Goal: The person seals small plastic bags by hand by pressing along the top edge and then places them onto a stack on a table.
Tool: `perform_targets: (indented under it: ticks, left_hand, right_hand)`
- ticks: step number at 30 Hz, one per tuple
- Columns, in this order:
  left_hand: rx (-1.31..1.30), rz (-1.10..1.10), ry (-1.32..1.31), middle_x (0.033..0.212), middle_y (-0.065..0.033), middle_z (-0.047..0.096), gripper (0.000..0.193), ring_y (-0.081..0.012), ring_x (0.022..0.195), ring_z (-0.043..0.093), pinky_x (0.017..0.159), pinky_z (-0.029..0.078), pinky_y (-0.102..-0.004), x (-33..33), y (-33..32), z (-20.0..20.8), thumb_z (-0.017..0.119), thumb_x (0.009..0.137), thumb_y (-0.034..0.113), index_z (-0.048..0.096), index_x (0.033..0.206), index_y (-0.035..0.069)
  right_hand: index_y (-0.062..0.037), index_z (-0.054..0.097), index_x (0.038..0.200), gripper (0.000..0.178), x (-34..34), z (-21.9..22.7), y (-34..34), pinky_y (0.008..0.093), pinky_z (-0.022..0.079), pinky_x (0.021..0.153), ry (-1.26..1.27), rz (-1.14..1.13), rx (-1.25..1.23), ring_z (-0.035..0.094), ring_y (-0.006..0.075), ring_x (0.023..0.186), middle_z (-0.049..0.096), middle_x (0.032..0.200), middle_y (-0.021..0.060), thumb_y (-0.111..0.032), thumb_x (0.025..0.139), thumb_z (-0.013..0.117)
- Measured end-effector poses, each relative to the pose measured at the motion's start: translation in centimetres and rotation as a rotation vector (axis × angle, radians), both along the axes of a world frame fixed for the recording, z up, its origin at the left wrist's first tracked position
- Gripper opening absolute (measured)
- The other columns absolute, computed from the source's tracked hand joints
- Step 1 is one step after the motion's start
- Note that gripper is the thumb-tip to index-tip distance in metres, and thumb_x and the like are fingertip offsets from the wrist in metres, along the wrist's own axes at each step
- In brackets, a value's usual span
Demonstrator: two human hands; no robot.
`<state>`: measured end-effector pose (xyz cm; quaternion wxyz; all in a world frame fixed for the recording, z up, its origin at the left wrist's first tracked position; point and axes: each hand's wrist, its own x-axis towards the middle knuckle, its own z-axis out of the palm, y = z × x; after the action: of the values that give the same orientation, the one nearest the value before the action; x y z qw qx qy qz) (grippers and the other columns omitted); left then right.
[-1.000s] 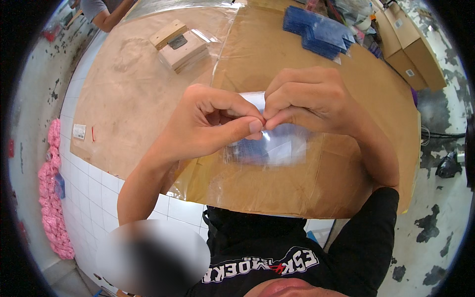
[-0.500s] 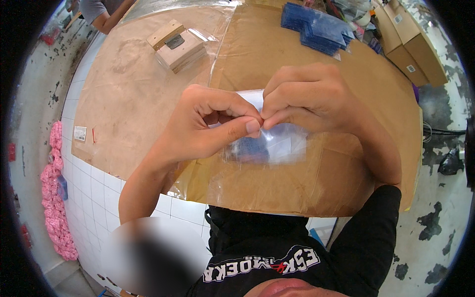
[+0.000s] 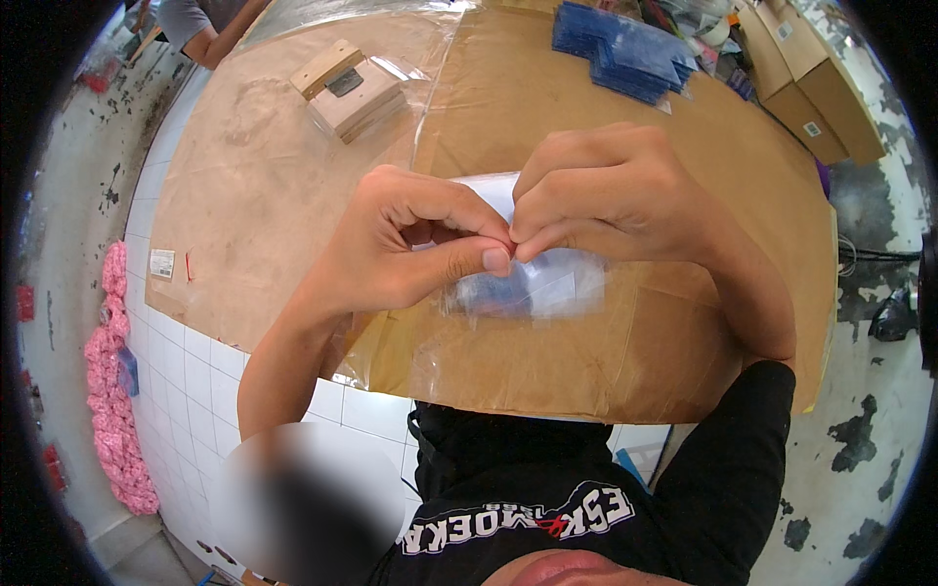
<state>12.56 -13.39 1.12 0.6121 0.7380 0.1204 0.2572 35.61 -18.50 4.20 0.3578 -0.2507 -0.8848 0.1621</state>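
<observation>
My left hand (image 3: pixel 401 239) and my right hand (image 3: pixel 616 200) meet above the middle of the table, fingertips nearly touching. Each is closed in a pinch between thumb and forefinger. Whatever lies in the pinch is too small or too hidden to make out. Right below the hands are clear plastic packets (image 3: pixel 567 291) with a bluish patch, lying on the brown-covered table (image 3: pixel 518 371). A white sheet (image 3: pixel 493 188) shows behind the fingertips, partly covered by them.
A wooden block jig (image 3: pixel 354 96) with a dark metal piece stands at the far left. Stacked blue plastic sleeves (image 3: pixel 625 54) lie at the far right, near cardboard boxes (image 3: pixel 806 73). Another person's arm (image 3: pixel 217 44) rests at the table's far left edge. A pink bundle (image 3: pixel 119 391) is beyond the left edge.
Both hands stay pinched together, with only a very slight shift of the fingertips. The whole view has moved a little. Nothing has been visibly let go.
</observation>
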Motion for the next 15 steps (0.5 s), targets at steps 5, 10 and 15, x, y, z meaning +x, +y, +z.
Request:
perform_targets:
  ticks: [5, 10, 15]
  left_hand:
    - [-0.013, -0.006, -0.019, 0.081, -0.0079, 0.073, 0.007, -0.0094, 0.074, 0.067, 0.068, 0.054, -0.0223, 0.06, -0.09, 0.06, 0.076, 0.082, 0.002, 0.074, 0.087, -0.002]
    - [-0.039, 0.001, 0.003, 0.081, -0.0087, 0.074, 0.008, -0.0101, 0.076, 0.068, 0.07, 0.055, -0.0232, 0.01, -0.09, -0.04, 0.077, 0.081, 0.001, 0.074, 0.087, -0.003]
    - [-0.03, -0.022, -0.014, 0.082, -0.0111, 0.073, 0.006, -0.0133, 0.076, 0.069, 0.07, 0.055, -0.0252, -0.01, 0.01, 0.04, 0.076, 0.081, -0.001, 0.073, 0.086, -0.003]
  right_hand:
    - [-0.0096, 0.069, 0.085, 0.012, 0.01, 0.01, 0.03, 0.0356, 0.048, 0.059, 0.0, -0.001, 0.001, 0.063, 0.0255, 0.067, 0.063, 0.077, 0.006, -0.017, 0.078, 0.076]
    - [-0.0094, 0.069, 0.084, 0.012, -0.03, 0.02, -0.08, 0.036, 0.048, 0.059, 0.008, -0.007, -0.006, 0.063, 0.0259, 0.067, 0.062, 0.076, 0.0062, -0.017, 0.078, 0.076]
    - [-0.01, 0.068, 0.084, 0.011, -0.14, 0.07, -0.13, 0.0362, 0.048, 0.058, 0.004, 0.0, -0.006, 0.062, 0.0262, 0.066, 0.061, 0.074, 0.0061, -0.017, 0.078, 0.075]
